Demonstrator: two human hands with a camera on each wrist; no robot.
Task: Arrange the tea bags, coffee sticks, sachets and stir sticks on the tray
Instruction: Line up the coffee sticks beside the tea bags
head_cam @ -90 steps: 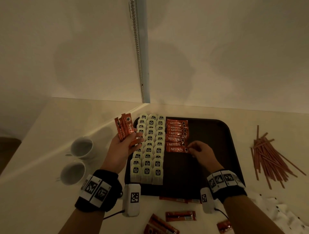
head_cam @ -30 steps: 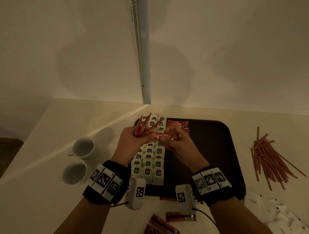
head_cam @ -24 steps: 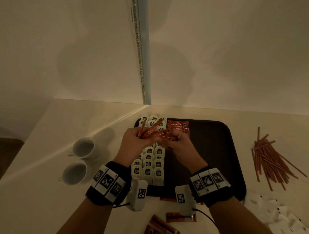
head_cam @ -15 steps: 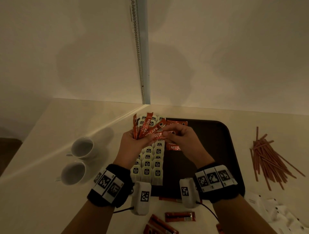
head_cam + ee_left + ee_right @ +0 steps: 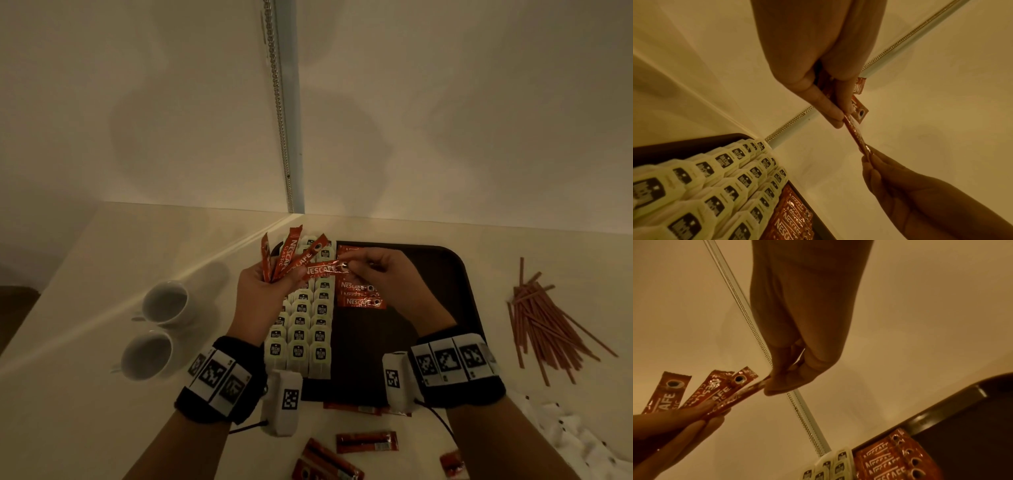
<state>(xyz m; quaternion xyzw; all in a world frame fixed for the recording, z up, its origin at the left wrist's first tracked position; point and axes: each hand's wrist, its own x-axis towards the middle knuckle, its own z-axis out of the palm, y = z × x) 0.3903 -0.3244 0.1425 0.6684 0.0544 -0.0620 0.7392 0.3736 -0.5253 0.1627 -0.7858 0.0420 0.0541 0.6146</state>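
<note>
Tea bags (image 5: 303,329) done at tray (image 5: 455,274) left edge; coffee-stick column (image 5: 361,298) partway. Left hand (image 5: 265,291) grips fan of sticks (image 5: 291,255), right hand (image 5: 387,274) pinches one stick (image 5: 323,269). Stir sticks (image 5: 544,322), sachets (image 5: 582,442) off right edge, untouched.

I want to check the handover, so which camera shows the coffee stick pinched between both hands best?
The head view: the coffee stick lies label-up between the left hand and right hand. Both wrist views show it edge-on, ends hidden in each grip.

Black wristbands (image 5: 226,383), white coded tags
</note>
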